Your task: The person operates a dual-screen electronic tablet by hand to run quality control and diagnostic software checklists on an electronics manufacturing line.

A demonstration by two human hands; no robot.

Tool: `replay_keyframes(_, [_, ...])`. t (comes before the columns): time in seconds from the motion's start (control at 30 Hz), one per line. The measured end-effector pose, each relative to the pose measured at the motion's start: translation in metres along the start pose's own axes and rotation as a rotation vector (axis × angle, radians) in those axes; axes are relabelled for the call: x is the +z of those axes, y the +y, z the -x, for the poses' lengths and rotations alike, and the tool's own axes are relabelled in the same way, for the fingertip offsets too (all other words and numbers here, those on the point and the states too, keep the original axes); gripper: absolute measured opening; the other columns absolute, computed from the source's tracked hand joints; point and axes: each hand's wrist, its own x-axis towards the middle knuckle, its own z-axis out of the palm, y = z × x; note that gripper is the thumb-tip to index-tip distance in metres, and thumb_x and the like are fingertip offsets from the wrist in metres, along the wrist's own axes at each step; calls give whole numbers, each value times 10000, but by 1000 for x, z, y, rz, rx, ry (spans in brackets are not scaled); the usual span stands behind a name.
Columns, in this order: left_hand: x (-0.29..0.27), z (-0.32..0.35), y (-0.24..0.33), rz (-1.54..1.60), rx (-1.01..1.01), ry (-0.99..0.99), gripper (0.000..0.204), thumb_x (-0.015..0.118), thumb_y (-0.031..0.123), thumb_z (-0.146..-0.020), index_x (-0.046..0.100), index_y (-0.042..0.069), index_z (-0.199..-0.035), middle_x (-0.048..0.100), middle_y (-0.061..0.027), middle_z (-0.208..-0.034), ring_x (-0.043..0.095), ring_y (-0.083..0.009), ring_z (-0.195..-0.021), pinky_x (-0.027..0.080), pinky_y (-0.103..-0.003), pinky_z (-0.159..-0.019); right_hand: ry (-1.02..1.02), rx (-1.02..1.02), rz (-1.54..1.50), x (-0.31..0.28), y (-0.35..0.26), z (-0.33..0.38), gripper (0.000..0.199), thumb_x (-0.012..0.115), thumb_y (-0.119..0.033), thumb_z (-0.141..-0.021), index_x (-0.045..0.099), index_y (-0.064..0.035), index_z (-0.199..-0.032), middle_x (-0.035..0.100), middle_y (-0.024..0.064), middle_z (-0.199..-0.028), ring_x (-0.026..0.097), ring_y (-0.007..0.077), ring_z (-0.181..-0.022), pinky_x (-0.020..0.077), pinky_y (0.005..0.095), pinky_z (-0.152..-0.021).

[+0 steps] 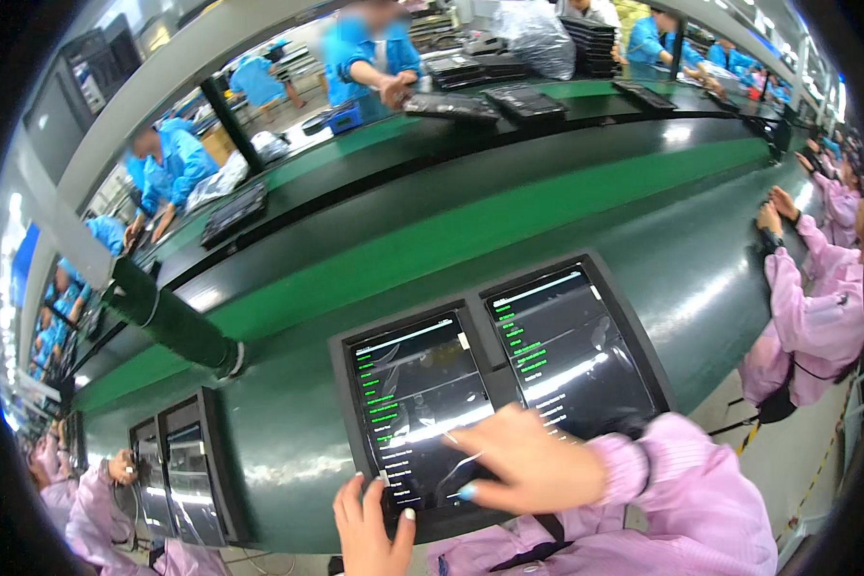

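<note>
Two tablets lie side by side in a dark tray [340, 384] on the green bench in front of me. Lists of green and white text show on the left tablet [418, 384] and the right tablet [571, 331], both under glossy film. My right hand [533, 461] reaches across the left tablet, index finger stretched over its screen, thumb apart and lower; whether the fingertip touches cannot be told. By the lower left corner of that tablet is my left hand [372, 528], fingers spread, holding nothing. My right forearm covers the lower part of the right tablet.
A green conveyor [432, 211] runs across beyond the bench, with dark devices [523, 104] along its far side. A wrapped green post [178, 317] rises at left. Another tray of tablets [211, 470] lies left, near a co-worker's hand [122, 468]. Pink-sleeved people sit at right.
</note>
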Motion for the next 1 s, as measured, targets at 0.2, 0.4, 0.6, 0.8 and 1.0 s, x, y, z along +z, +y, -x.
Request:
replay_keyframes(0.2, [10, -53, -60, -152, 190, 96, 432, 607, 119, -721, 523, 59, -1141, 397, -225, -1231, 344, -426, -1147, 287, -513, -942, 596, 336, 118, -35, 99, 52, 353, 613, -55, -741, 522, -16, -1080, 569, 123, -915, 501, 296, -892, 409, 361, -801])
replay_keyframes(0.4, [38, -48, -72, -23, 97, 197, 366, 575, 84, -728, 571, 65, -1093, 377, -208, -1276, 307, -417, -1186, 243, -504, -991, 1088, 321, -132, -30, 135, 71, 55, 508, 2, -813, 563, 0, -812, 541, 78, -730, 531, 149, -671, 413, 267, -636])
replay_keyframes(0.6, [38, -51, -69, -124, 76, 160, 346, 544, 91, -728, 603, 78, -1068, 361, -212, -1303, 277, -409, -1211, 211, -510, -1009, 840, 260, -3, -25, 126, 65, 26, 556, -2, -765, 581, -7, -768, 538, 93, -709, 538, 194, -654, 414, 278, -604])
replay_keyframes(0.8, [37, -49, -70, -81, 46, 149, 451, 490, 81, -749, 488, 26, -1196, 312, -239, -1324, 255, -431, -1213, 204, -517, -1011, 644, 160, 49, -19, 124, 61, 57, 583, -20, -744, 623, -21, -785, 554, 104, -722, 545, 245, -714, 448, 331, -648])
replay_keyframes(1.0, [35, -43, -64, -31, 23, 149, 451, 491, 57, -743, 468, 4, -1190, 321, -235, -1317, 258, -421, -1217, 215, -507, -1008, 335, 22, 258, -17, 127, 62, 149, 598, -61, -723, 645, -71, -864, 552, 95, -805, 529, 240, -807, 418, 340, -717])
